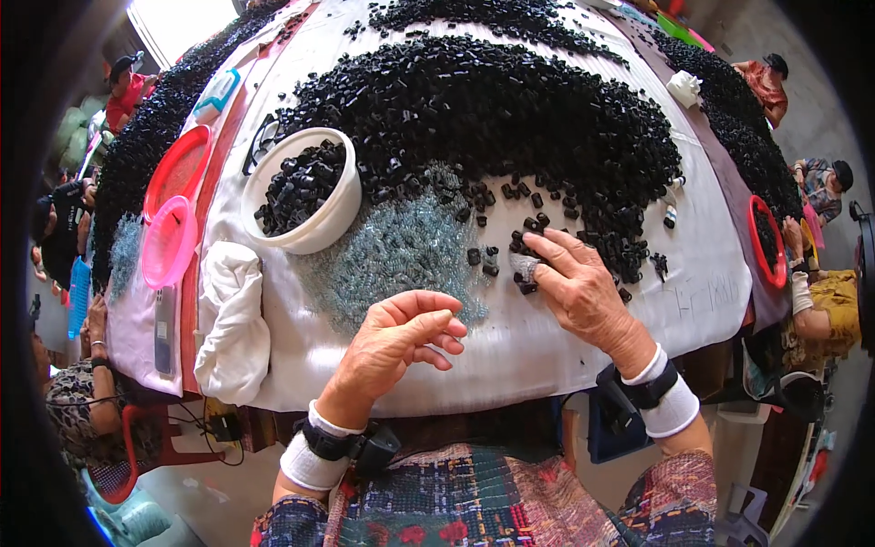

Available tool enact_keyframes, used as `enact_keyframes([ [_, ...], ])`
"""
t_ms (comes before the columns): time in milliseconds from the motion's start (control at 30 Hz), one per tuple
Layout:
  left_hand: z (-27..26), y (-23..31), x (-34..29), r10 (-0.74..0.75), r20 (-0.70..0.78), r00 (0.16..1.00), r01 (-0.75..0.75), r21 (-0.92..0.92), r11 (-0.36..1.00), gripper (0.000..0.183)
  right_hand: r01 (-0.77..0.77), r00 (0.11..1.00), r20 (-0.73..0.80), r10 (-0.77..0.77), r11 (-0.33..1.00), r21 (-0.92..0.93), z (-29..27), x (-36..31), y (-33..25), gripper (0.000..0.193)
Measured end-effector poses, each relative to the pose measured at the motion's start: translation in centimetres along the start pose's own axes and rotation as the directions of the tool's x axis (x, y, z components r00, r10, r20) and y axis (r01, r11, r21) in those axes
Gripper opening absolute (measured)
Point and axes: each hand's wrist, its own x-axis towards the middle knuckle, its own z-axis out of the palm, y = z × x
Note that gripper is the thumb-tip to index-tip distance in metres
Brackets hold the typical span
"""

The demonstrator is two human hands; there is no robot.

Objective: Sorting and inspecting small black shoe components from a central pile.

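Small black plastic caps (410, 100) form a big heap across the white-covered table (346, 387). In front of it lies a pile of tiny clear bluish pieces (392, 260). My right hand (579, 287) is down on a small cluster of loose black caps (533, 225), its fingertips closed around some of them; one fingertip wears a greyish cover. To the left, my left hand (396, 342) hovers at the near edge of the clear pile. Its fingers are loosely bent and apart, with nothing visible in them. A white tub (314, 232) of black caps stands at the left.
A white cloth (232, 319) lies bunched left of the tub, beside a phone (165, 330). Pink (170, 242) and red baskets (178, 173) stand beyond it. Other people (77, 401) sit along both sides, with more black heaps before them.
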Motion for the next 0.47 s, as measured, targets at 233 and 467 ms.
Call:
enact_keyframes([
  [233, -0.2, -0.6, -0.1, -0.089, 0.022, 0.996, 0.088, 0.055, 0.995, 0.026, -0.118, 0.993, -0.004, 0.122, 0.966, 0.230, 0.1, -1.9, -2.0, 0.013],
  [467, -1.0, -1.2, -0.1, -0.071, -0.012, 0.997, 0.071, 0.010, 0.997, 0.025, -0.080, 0.990, -0.090, 0.111, 0.954, 0.289, 0.7, 0.1, -2.3, 0.024],
])
